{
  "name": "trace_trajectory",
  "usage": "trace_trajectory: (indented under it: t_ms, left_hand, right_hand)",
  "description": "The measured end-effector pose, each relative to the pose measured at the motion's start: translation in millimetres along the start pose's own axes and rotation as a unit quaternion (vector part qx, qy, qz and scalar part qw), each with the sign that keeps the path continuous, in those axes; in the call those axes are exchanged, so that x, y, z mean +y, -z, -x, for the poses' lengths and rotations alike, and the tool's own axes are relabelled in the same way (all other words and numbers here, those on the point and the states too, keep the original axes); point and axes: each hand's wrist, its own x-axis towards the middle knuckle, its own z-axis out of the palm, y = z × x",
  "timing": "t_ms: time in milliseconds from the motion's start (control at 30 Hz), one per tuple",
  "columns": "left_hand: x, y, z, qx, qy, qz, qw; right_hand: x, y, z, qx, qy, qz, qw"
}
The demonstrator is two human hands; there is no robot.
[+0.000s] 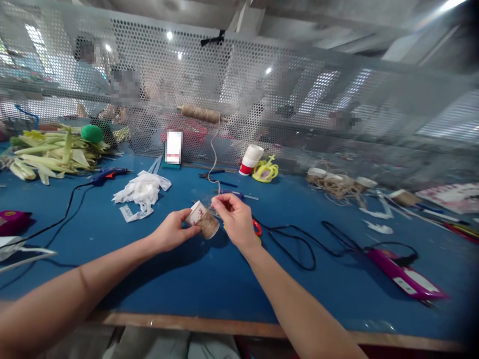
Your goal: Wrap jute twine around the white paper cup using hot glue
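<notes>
My left hand (172, 230) is closed around a small paper cup (196, 213) lying sideways, its lower half wrapped in brown twine (208, 225). My right hand (235, 218) pinches the twine strand (213, 164) right at the cup. The strand runs up to a twine spool (200, 113) mounted on the perforated metal screen (284, 99). Both hands hover just above the blue table (209, 279).
Dried leaves (48, 152) and a green ball (92, 133) lie far left. A blue glue gun (108, 174) and white ribbon scraps (141, 192) sit left of centre. Stacked cups (250, 158), twine-wrapped cups (337, 182) and a magenta tool (406, 276) with black cable are to the right. People sit behind the screen.
</notes>
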Motion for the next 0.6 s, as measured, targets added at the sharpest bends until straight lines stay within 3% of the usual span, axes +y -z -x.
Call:
trace_trajectory:
  t_ms: [167, 600]
  left_hand:
    - [5.7, 0.5, 2.9, 0.000, -0.024, 0.011, 1.000]
    - [8.7, 0.4, 4.6, 0.000, -0.048, 0.026, 0.999]
  right_hand:
    - [9.7, -0.7, -5.0, 0.002, -0.035, -0.010, 0.999]
    - [11.4, -1.3, -4.6, -0.005, -0.041, 0.016, 0.999]
